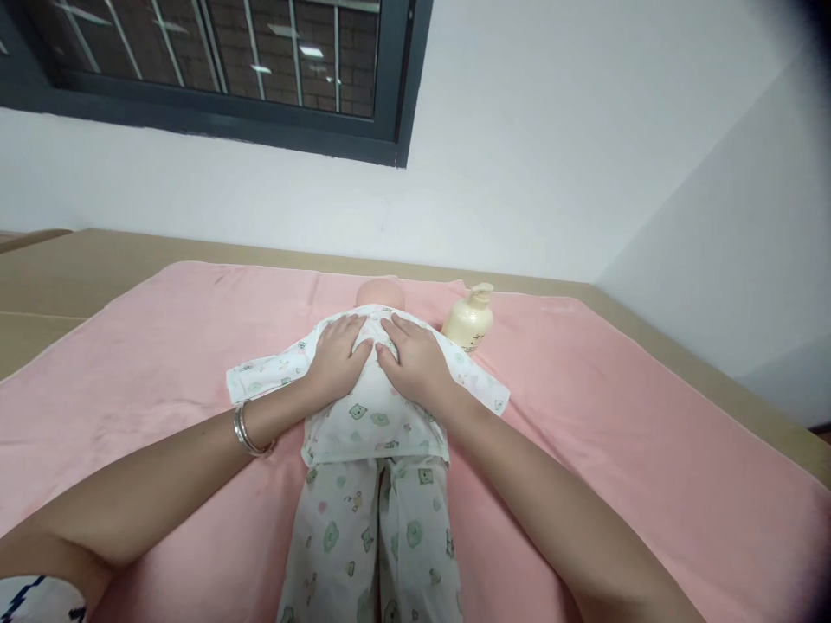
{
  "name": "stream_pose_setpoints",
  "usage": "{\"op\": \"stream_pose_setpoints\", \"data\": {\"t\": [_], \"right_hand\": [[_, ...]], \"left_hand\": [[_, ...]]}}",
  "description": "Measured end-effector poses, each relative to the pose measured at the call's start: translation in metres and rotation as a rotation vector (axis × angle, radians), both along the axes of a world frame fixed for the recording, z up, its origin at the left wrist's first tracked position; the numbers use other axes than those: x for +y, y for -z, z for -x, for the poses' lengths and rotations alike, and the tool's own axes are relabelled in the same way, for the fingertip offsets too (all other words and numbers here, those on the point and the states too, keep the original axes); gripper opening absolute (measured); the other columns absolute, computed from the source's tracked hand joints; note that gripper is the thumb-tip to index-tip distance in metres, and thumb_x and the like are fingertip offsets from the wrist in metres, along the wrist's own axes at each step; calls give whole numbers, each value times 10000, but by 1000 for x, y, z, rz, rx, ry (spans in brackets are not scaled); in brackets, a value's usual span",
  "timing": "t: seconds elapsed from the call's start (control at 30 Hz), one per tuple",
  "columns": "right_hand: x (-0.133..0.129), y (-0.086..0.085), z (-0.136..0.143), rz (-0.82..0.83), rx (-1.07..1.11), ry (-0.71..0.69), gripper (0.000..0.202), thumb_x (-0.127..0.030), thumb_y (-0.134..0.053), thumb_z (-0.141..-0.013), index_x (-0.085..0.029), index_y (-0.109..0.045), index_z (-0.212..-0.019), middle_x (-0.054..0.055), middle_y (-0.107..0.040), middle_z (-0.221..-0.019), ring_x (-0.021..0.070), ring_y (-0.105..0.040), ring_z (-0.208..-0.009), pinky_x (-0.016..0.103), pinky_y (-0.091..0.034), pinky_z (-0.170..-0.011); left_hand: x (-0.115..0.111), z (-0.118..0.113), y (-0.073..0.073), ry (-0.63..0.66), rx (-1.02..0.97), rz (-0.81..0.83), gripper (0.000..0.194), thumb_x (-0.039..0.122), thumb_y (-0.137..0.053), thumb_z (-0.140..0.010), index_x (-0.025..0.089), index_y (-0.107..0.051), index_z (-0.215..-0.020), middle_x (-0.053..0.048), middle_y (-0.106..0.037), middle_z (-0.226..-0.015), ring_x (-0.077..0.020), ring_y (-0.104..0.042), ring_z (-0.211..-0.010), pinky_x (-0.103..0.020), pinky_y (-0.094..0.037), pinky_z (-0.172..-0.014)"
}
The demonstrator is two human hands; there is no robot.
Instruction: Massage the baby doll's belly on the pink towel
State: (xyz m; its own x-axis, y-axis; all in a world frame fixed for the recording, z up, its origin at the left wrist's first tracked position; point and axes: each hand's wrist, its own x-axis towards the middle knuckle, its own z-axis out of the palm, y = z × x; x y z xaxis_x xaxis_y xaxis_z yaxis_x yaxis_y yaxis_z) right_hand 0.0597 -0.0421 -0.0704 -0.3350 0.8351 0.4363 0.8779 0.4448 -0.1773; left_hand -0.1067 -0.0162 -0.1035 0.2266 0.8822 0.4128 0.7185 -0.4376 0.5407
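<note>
A doll in a white printed top [376,424] and matching trousers [415,536] lies on a pink cloth [558,415], with its sleeves spread to both sides. Only the rounded top of its head [380,294] shows beyond the collar. My left hand [338,359] rests flat on the upper left of the top, fingers extended. On the upper right of the top lies my right hand [415,359], also flat, its thumb close to the left one. Neither hand grips anything. A silver bracelet [243,430] circles my left wrist.
A cream pump bottle [468,320] stands just beyond the right sleeve. Around the pink cloth runs a tan surface [130,251], which meets a white wall [519,147]. A dark-framed window [393,86] with bars is at the upper left.
</note>
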Motion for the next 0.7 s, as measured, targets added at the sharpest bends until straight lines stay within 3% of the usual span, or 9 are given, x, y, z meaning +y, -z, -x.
{"op": "stream_pose_setpoints", "data": {"t": [0.17,0.47,0.7], "right_hand": [[-6,-4,3,-67,-139,44,481,-330,-373,-987,-55,-567,-1330,205,-617,-1322,320,-568,-1172,434,-417,-1011],[-9,-5,4,-112,-215,48,448,-309,-322,-996,-68,-603,-1249,189,-660,-1196,320,-576,-1027,428,-446,-910],[-10,-4,5,-88,-199,72,462,-315,-319,-1001,-73,-580,-1297,193,-634,-1272,324,-568,-1097,432,-440,-937]], "left_hand": [[-2,0,-2,4,-16,2,512,362,-357,-946,150,-492,-1392,-121,-517,-1465,-285,-412,-1390,-520,-301,-1177],[-3,-1,-3,4,-26,2,507,358,-356,-945,140,-505,-1378,-129,-537,-1438,-283,-431,-1372,-511,-305,-1176],[-3,-1,-3,4,-40,-7,490,363,-369,-942,175,-510,-1372,-111,-536,-1442,-279,-438,-1367,-517,-311,-1171]]}}
